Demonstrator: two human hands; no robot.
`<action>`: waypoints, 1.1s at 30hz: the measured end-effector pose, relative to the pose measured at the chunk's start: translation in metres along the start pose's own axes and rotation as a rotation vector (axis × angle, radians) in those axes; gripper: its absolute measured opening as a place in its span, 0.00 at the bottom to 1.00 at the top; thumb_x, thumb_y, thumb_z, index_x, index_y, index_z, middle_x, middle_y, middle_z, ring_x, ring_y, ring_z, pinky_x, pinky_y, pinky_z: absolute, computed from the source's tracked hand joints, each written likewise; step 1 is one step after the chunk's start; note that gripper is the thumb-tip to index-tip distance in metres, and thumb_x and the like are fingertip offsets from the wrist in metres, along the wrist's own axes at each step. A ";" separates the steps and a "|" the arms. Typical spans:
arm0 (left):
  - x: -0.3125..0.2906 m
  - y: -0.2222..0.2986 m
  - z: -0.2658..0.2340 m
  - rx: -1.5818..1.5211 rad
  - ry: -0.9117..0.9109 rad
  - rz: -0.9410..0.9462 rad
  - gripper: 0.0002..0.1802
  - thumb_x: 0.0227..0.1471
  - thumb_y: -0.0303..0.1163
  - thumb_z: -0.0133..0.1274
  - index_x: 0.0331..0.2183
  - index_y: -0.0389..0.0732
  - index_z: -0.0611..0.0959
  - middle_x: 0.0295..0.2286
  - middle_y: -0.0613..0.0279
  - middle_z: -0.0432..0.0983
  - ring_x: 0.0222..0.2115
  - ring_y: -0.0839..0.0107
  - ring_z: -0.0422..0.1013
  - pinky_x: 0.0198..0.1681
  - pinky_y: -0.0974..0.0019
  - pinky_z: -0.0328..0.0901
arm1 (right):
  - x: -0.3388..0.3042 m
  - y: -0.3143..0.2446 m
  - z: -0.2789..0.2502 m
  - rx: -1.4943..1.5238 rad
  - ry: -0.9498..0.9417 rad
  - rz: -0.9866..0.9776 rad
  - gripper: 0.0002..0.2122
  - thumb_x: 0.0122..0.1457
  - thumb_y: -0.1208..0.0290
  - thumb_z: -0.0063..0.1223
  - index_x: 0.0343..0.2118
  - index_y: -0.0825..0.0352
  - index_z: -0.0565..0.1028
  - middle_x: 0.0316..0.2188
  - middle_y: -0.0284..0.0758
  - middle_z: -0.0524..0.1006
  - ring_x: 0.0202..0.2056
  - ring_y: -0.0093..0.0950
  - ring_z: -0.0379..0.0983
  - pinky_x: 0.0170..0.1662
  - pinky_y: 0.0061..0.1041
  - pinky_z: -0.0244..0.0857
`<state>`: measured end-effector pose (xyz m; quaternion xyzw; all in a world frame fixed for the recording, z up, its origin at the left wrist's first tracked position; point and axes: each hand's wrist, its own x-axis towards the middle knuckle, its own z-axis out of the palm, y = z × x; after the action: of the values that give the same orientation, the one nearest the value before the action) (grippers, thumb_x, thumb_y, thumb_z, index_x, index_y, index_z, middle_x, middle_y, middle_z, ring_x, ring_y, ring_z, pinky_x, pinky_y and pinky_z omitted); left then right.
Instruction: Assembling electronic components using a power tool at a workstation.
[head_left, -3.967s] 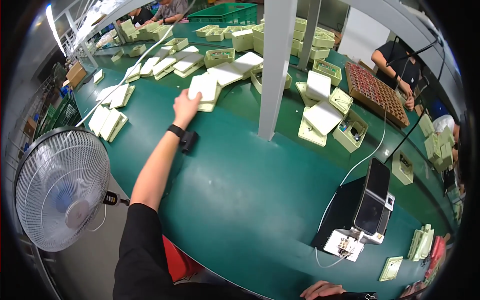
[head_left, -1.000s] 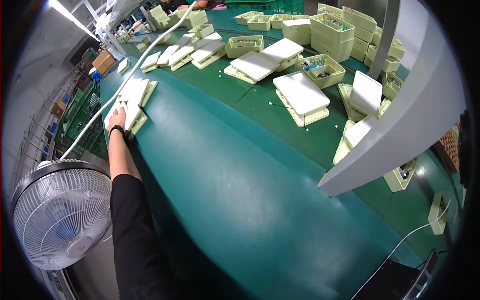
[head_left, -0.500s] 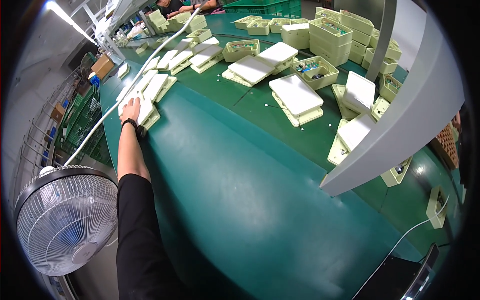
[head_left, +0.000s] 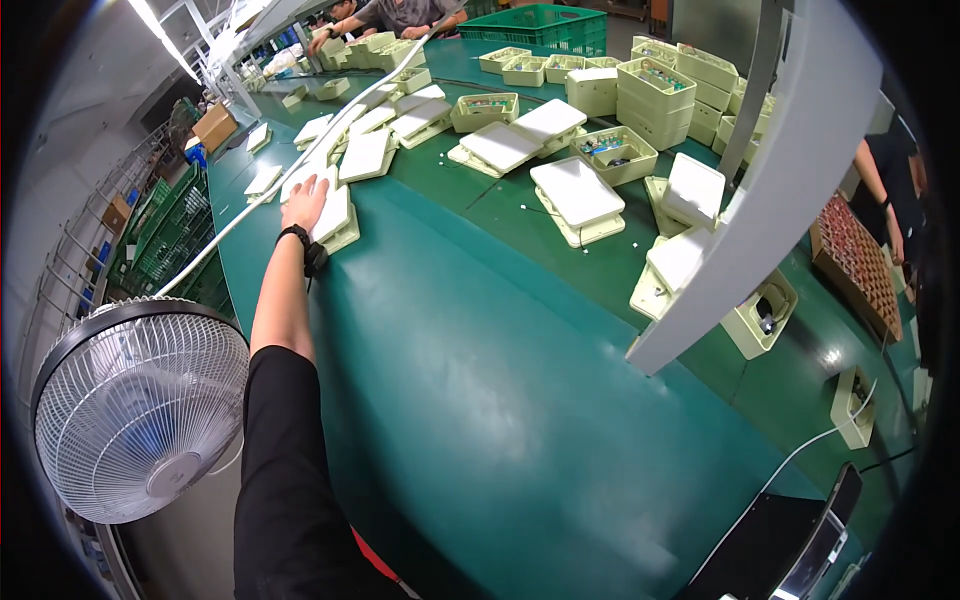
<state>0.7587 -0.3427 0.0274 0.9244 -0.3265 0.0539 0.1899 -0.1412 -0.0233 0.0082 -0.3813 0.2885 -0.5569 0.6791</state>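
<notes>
My left hand (head_left: 305, 203) reaches out at the left, a black watch on its wrist. Its fingers stretch flat over a cream plastic cover with a white top (head_left: 332, 218), which sits on a second cream piece. Touching this pair, farther away, is another white-topped cover (head_left: 364, 155). A white cable (head_left: 215, 243) passes across the covers beside my fingers. Left of the hand a small white-topped piece (head_left: 263, 182) lies alone. My right hand is out of view.
A fan (head_left: 145, 420) stands at the lower left. White-topped covers (head_left: 578, 190) and open boxes with coloured parts (head_left: 615, 155) cover the table's far side. A grey post (head_left: 760, 190) rises at the right. People work at the far end and at the right.
My view has turned somewhat. My left hand and the nearby covers have shifted right relative to the farther boxes. More of the people at the far end and at the right shows.
</notes>
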 end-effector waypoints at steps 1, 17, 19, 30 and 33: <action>-0.003 0.007 0.002 -0.015 -0.010 0.032 0.42 0.56 0.67 0.39 0.66 0.58 0.68 0.67 0.47 0.55 0.68 0.53 0.51 0.69 0.46 0.42 | -0.003 -0.005 0.000 -0.006 0.005 0.004 0.23 0.63 0.53 0.58 0.52 0.65 0.72 0.42 0.47 0.76 0.45 0.45 0.70 0.53 0.59 0.62; -0.102 0.158 0.031 -0.004 -0.057 0.270 0.41 0.53 0.69 0.42 0.63 0.62 0.72 0.67 0.44 0.55 0.63 0.32 0.56 0.66 0.41 0.52 | -0.037 -0.053 -0.036 0.030 -0.104 0.079 0.25 0.67 0.52 0.50 0.54 0.72 0.69 0.44 0.47 0.76 0.44 0.44 0.71 0.53 0.55 0.63; -0.139 0.191 0.026 -0.027 -0.073 0.269 0.41 0.53 0.68 0.42 0.63 0.62 0.72 0.66 0.44 0.55 0.62 0.32 0.57 0.66 0.41 0.53 | -0.040 -0.056 -0.034 0.022 -0.114 0.104 0.26 0.67 0.51 0.49 0.54 0.73 0.69 0.44 0.47 0.76 0.44 0.44 0.71 0.54 0.54 0.63; -0.276 0.274 0.001 -0.094 -0.118 0.279 0.40 0.52 0.67 0.44 0.62 0.61 0.73 0.66 0.45 0.55 0.63 0.33 0.55 0.64 0.40 0.54 | -0.041 -0.067 -0.006 -0.028 0.071 -0.042 0.24 0.67 0.48 0.46 0.49 0.69 0.74 0.31 0.44 0.77 0.34 0.39 0.71 0.46 0.46 0.65; -0.315 0.290 -0.010 -0.098 -0.137 0.282 0.39 0.52 0.66 0.45 0.62 0.61 0.73 0.66 0.45 0.55 0.63 0.34 0.54 0.65 0.39 0.53 | -0.047 -0.079 -0.008 -0.035 0.082 0.004 0.26 0.66 0.49 0.49 0.51 0.71 0.72 0.32 0.45 0.77 0.35 0.39 0.72 0.46 0.44 0.66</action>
<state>0.3324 -0.3625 0.0576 0.8604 -0.4675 0.0008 0.2027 -0.1998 0.0142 0.0688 -0.3694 0.3264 -0.5654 0.6613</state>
